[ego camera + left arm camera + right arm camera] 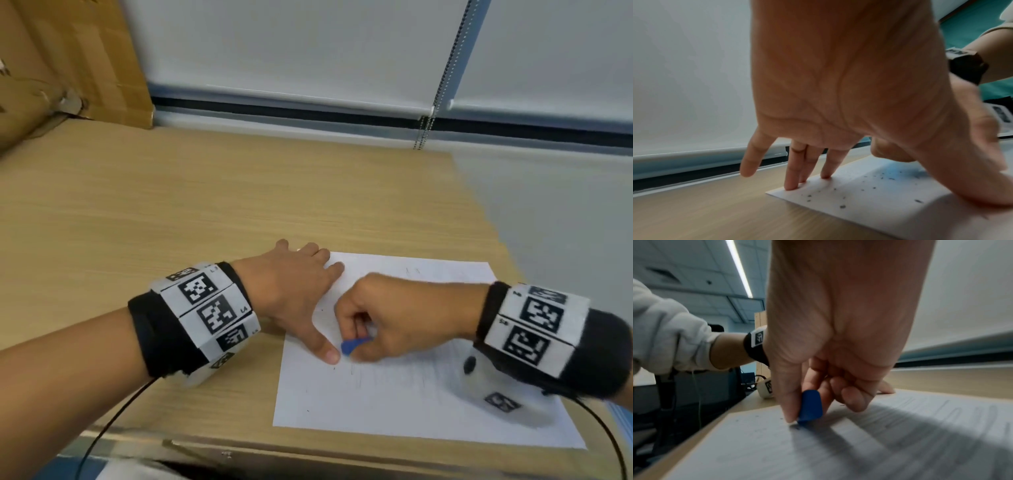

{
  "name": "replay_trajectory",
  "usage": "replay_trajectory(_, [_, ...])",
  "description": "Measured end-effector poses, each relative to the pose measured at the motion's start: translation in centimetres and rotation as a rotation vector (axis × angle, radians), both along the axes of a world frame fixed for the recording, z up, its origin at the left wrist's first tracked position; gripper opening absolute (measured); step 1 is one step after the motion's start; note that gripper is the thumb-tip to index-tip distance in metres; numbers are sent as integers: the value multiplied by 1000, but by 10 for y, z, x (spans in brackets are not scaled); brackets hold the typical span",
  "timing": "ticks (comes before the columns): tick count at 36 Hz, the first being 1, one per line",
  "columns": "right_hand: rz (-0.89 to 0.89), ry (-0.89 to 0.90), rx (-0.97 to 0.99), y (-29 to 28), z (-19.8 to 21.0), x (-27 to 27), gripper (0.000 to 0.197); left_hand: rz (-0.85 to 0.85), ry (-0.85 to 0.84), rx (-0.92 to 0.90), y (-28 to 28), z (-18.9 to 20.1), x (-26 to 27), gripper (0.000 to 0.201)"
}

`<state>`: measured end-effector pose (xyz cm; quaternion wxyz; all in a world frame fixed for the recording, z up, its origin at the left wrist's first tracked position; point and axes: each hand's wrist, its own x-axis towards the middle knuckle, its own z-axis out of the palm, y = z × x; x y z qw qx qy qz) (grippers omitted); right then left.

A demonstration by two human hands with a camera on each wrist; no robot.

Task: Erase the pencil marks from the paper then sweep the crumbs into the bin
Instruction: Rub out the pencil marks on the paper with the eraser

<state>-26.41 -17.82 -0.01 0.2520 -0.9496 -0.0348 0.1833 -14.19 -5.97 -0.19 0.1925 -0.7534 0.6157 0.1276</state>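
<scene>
A white sheet of paper [394,401] with faint pencil lines lies at the near right of the wooden desk [205,212]. My left hand [301,284] is spread flat, fingers on the sheet's far left corner and thumb on its left side. My right hand [383,318] pinches a small blue eraser [352,345] between thumb and fingers, its tip on the paper beside the left thumb. The right wrist view shows the eraser [810,407] touching the paper [859,451]. Dark crumbs [842,206] dot the paper [879,211] near my left fingers [791,181]. No bin is in view.
A cardboard box [65,65] stands at the desk's far left corner. White roller blinds [308,51] with a bead chain [442,78] hang behind the desk. The desk's right edge runs close beside the paper. Cables trail from both wristbands.
</scene>
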Motion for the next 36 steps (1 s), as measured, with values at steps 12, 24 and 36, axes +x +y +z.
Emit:
replay_trajectory(12, [42,59,35,7,0,-3,9,41,-9,108,0,3,-4,138])
replay_trajectory(24, [64,66,61,11,-1,-3,8,51,-21,151,-3,4,-7,142])
replay_trajectory(36, [106,100,69,21,0,-8,12,54,-49,183,-7,5,-10,144])
